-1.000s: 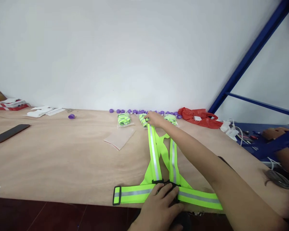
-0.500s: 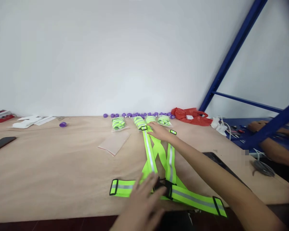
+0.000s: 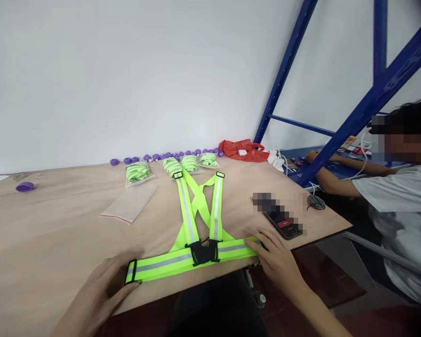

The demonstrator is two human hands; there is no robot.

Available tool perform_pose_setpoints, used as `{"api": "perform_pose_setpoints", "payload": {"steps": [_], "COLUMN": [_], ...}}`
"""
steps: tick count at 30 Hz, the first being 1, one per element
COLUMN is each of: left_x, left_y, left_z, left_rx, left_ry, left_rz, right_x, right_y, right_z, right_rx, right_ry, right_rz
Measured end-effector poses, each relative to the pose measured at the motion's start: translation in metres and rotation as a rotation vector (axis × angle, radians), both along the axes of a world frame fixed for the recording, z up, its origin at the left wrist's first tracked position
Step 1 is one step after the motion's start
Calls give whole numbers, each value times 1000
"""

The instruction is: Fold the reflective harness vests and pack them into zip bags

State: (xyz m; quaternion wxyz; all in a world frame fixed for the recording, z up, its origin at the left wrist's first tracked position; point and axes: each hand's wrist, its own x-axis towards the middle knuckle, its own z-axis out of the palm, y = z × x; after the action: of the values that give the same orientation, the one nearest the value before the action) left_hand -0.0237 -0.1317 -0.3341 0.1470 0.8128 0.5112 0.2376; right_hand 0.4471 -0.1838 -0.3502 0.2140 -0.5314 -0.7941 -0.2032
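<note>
1. While the neon-yellow reflective harness lies spread near the wooden table's front edge, it is unfolded and unbagged.
2. Left hand: thumb and fingers apart around one belt buckle; whether they pinch, I cannot tell.
3. Right hand: fingers over the other belt end, grip unclear.
4. Behind, four strap bundles sit bagged; a flat zip bag lies left of the harness.

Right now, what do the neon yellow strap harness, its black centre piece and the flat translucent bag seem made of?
Neon yellow strap harness: probably synthetic webbing, matte and flat, its shinier silver stripes perhaps reflective tape. Black centre piece: perhaps plastic, from its crisp outline; finish unclear. Flat translucent bag: likely thin plastic film, since the tan tabletop shows through.
</note>
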Motion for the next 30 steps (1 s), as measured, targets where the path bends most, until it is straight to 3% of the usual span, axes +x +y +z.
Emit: {"api": "perform_pose_setpoints", "payload": {"steps": [3,6,9,12,16,19,22,25,27,30], "left_x": [20,39,50,54,75,126,192,240,253,254], "left_y": [-2,-6,-9,-8,3,13,22,28,32,34], "left_z": [6,13,15,14,21,38,52,53,47,36], "left_rx": [-84,-205,-296,-298,-220,-196,-364,-599,-666,-644], "left_ry": [-126,-314,-533,-716,-975,-1120,-1089,-914,-739,-532], "left_rz": [46,78,159,205,135,-1,-246,-424,-436,-365], "right_x": [-9,-45,-92,-121,-124,-119,-120,-123,-123,-118], "right_y": [18,16,4,-2,-1,0,-1,-4,-6,-10], "right_z": [16,30,28,17,8,9,10,8,7,10], "right_rx": [-2,22,-45,-181,-272,-321,-370,-407,-434,-446], "right_ry": [10,66,129,161,221,239,248,255,250,265], "right_rz": [-80,-20,142,205,219,238,209,152,157,239]}}
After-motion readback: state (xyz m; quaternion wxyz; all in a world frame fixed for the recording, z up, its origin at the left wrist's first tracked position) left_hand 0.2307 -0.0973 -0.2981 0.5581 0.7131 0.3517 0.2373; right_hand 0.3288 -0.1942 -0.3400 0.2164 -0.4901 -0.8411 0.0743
